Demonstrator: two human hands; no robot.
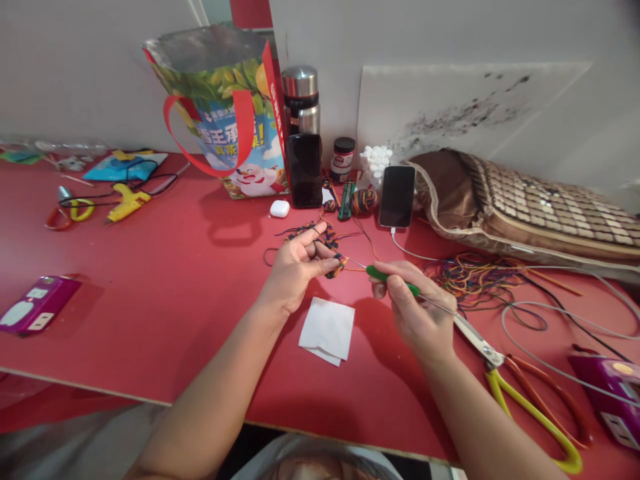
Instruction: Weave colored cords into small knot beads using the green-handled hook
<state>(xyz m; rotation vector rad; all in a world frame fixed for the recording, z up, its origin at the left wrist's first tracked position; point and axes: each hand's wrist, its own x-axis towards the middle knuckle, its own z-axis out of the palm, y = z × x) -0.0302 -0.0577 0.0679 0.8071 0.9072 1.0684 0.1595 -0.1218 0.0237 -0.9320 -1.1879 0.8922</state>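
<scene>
My left hand point(294, 270) pinches a small multicoloured crochet piece point(338, 268) between thumb and fingers, with yarn looped around a finger. In my right hand point(424, 308) is a crochet hook point(379, 273) with a green handle, held like a pen. Its thin metal shaft points left and reaches the crochet piece; whether the tip sits inside a stitch is too small to tell. More knotted multicoloured work lies behind my left fingers. A folded white paper napkin point(327, 331) rests on the red table below both hands.
Large scissors point(494, 358) and tangled yarn point(475, 277) lie to the right. Behind stand a dark phone point(305, 170), another phone point(397, 197) on a cable, a yarn ball point(365, 201) and a bag point(215, 127). A yellow glue gun point(127, 203) lies left.
</scene>
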